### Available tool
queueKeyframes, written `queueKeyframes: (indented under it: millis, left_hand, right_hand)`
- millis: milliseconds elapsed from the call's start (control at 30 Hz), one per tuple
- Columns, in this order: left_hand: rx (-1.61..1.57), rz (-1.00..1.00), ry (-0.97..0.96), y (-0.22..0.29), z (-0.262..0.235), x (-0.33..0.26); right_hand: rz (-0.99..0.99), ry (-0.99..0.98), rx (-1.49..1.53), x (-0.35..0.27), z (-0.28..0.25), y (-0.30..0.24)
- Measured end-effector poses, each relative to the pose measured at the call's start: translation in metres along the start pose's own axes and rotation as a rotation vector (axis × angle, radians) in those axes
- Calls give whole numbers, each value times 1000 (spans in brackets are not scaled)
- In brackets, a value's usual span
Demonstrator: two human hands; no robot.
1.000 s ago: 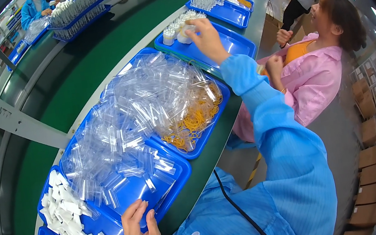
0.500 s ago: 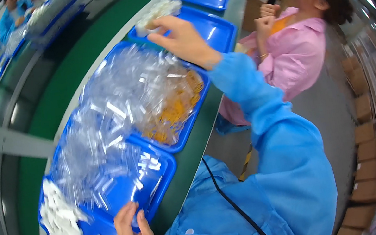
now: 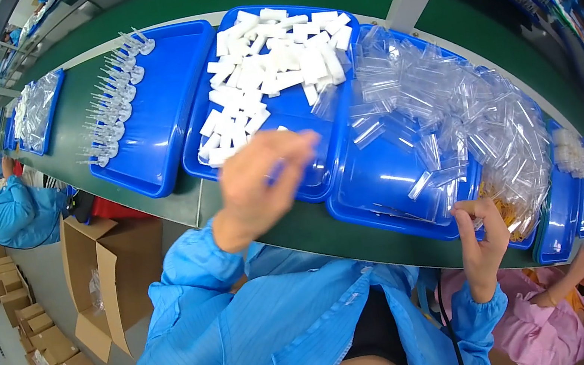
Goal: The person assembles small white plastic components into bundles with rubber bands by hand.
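My left hand (image 3: 259,187) is raised over the near edge of a blue tray (image 3: 196,148) of white rectangular blocks (image 3: 288,58). It is smeared by motion, so its grip does not show. At the near right edge of another blue tray (image 3: 378,200), my right hand (image 3: 483,237) has thumb and forefinger pinched together. Whatever lies between those fingertips is too small to tell. Clear plastic sleeves (image 3: 437,93) are heaped in that tray and spill over to the right, beside yellow-orange bands (image 3: 521,224).
To the left, a blue tray (image 3: 143,148) carries a row of clear pieces with thin stems (image 3: 115,103). An open carton (image 3: 110,278) stands below the green bench (image 3: 189,198). A person in pink (image 3: 535,320) is close on the right; another in blue (image 3: 21,212) sits far left.
The view has swung left. My right hand has come back from a far tray of whitish pieces to the sleeve tray, while my left has moved to the white-block tray.
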State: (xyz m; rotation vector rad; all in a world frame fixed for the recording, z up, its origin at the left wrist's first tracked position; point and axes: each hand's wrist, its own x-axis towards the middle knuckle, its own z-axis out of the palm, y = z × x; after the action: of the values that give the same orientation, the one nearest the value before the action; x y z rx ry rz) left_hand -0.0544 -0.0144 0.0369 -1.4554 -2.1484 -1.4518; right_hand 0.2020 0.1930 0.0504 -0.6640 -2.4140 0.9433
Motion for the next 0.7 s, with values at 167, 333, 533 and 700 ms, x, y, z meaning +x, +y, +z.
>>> queueKeyframes:
  millis: [167,333,533,700]
  left_hand:
    - [267,-266,115,-66,-33,0]
    - [363,-343,-110,-100,-17,-15]
    - [-116,-399,-228,-81,-17,-3]
    - [104,-134,-198,-98,-28,45]
  right_hand:
    - [-57,-65,3,10,11,-8]
    - [-93,-150,19,19,29,-20]
    - [-57,-154,31,19,37,-21]
    - [-177,-199,67,29,51,-30]
